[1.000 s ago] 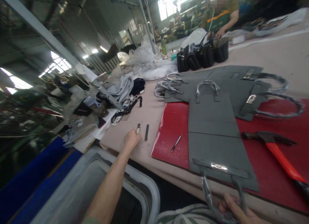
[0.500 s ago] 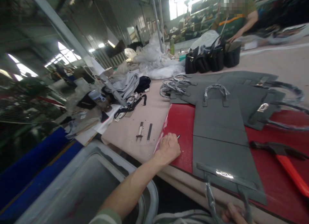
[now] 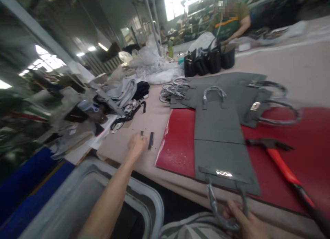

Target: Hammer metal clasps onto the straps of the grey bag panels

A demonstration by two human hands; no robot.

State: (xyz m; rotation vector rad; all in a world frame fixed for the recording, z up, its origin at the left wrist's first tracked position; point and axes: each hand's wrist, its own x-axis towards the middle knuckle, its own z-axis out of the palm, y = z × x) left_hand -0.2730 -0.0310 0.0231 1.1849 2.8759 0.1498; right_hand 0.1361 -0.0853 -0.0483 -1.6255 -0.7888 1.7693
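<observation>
A long grey bag panel (image 3: 219, 153) lies flat, with a shiny metal plate (image 3: 223, 173) near its front end. From that end a plastic-wrapped handle (image 3: 212, 197) hangs over the table edge, and my right hand (image 3: 242, 216) has its fingers closed round it. My left hand (image 3: 138, 144) is over the table to the left, on top of a small pronged metal tool whose end alone shows; its fingers are blurred. Just right of it lies a short dark bar (image 3: 151, 140). A claw hammer (image 3: 278, 160) with a red grip rests to the right of the panel.
Under the panel is a red board (image 3: 177, 139). More grey panels (image 3: 232, 84) with wrapped handles lie behind, then black bags (image 3: 206, 62) and a co-worker (image 3: 229, 22). A grey plastic bin (image 3: 152, 194) stands below the left table edge. Straps and cloth (image 3: 123, 93) are heaped at left.
My left hand has moved left, off the red board to the pronged tool. The view has shifted, so the table's things sit further left. My right hand stays at the handle.
</observation>
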